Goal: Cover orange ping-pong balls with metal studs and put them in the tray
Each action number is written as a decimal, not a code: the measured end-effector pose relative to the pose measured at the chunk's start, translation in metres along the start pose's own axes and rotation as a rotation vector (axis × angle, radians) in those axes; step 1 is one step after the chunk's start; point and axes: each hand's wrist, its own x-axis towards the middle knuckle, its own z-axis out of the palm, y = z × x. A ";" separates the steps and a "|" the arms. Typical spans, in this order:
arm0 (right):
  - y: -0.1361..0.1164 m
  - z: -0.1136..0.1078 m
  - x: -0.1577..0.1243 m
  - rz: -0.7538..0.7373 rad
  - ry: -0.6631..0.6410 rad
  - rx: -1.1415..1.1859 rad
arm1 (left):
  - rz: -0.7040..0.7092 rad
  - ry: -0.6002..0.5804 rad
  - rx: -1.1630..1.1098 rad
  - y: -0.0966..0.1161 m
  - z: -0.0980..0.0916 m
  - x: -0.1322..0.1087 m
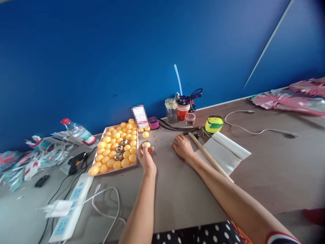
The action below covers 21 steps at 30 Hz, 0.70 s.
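Note:
My left hand (pixel 146 159) is closed around an orange ball (pixel 146 144), which looks like a table tennis ball with a dark, shiny rim, perhaps foil. Just left of that hand stands a shallow box (pixel 137 154) of orange balls, several of them wrapped in silver foil, such as one foil-covered ball (pixel 120 148). Loose beyond my fingertips lies another orange ball (pixel 145 134). My right hand (pixel 183 147) rests palm down on the table, fingers spread and holding nothing. To its right are a wooden stick (pixel 207 154) and a partly rolled silver sheet (pixel 223 156).
At the back are a clear jar (pixel 171 111), a red cup (pixel 182 112) of tools and a yellow-green container (pixel 214 124). A bottle (pixel 80 133), glue gun (pixel 76 163) and power strip (pixel 73 206) with cables lie left. Pink decorations (pixel 284 101) sit far right.

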 end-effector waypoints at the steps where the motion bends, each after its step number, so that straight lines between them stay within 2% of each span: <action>1: 0.001 0.000 0.000 0.007 -0.003 -0.029 | 0.010 -0.001 0.006 0.000 0.000 0.000; 3: -0.003 0.000 -0.005 -0.062 -0.047 -0.079 | 0.023 -0.013 0.022 -0.001 0.000 0.000; 7: -0.027 0.002 -0.028 -0.359 -0.195 -0.093 | 0.040 -0.039 0.042 -0.001 -0.001 -0.001; 10: -0.044 0.000 -0.040 -0.520 -0.253 -0.049 | 0.054 -0.046 0.080 -0.001 -0.001 -0.001; 17: -0.044 -0.005 -0.036 -0.568 -0.290 0.055 | 0.090 -0.135 0.223 0.001 0.000 -0.005; 21: -0.042 -0.005 -0.035 -0.583 -0.287 0.081 | 0.174 -0.187 0.341 0.003 0.000 -0.009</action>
